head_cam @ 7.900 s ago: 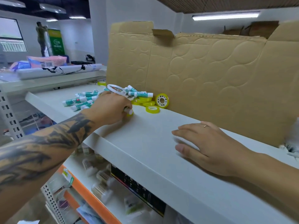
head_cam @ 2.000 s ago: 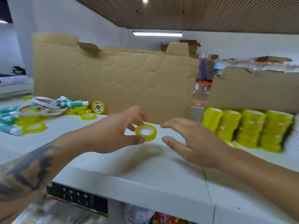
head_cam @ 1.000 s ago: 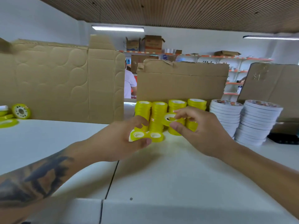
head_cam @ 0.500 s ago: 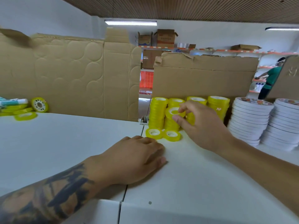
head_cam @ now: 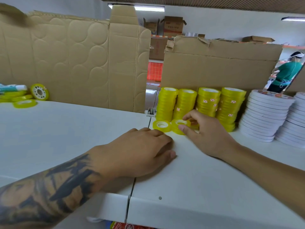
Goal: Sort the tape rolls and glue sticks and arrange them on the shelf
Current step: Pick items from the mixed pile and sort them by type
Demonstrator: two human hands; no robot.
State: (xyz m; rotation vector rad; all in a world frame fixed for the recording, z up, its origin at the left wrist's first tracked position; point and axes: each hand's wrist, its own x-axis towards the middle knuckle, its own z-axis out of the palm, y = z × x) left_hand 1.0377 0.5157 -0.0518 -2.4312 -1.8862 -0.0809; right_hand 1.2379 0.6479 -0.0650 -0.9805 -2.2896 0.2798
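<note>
My right hand (head_cam: 206, 134) pinches a small yellow tape roll (head_cam: 180, 126) between thumb and fingers; it sits low on the white shelf (head_cam: 66, 129), on top of another roll. A single yellow roll (head_cam: 161, 126) lies flat just left of it. Behind them stand several stacks of yellow tape rolls (head_cam: 201, 104). My left hand (head_cam: 140, 152) rests palm down on the shelf, holding nothing. At the far left lie loose yellow rolls (head_cam: 24, 103), one roll on edge (head_cam: 39, 92) and a glue stick (head_cam: 13, 88).
Stacks of white tape rolls (head_cam: 267, 116) fill the right end of the shelf. Cardboard panels (head_cam: 74, 63) stand along the back. A person in a green top (head_cam: 287, 71) stands far off at the right.
My right hand has come down from the yellow stack to the low rolls at the front and now holds the top one there. My left hand stays flat on the shelf.
</note>
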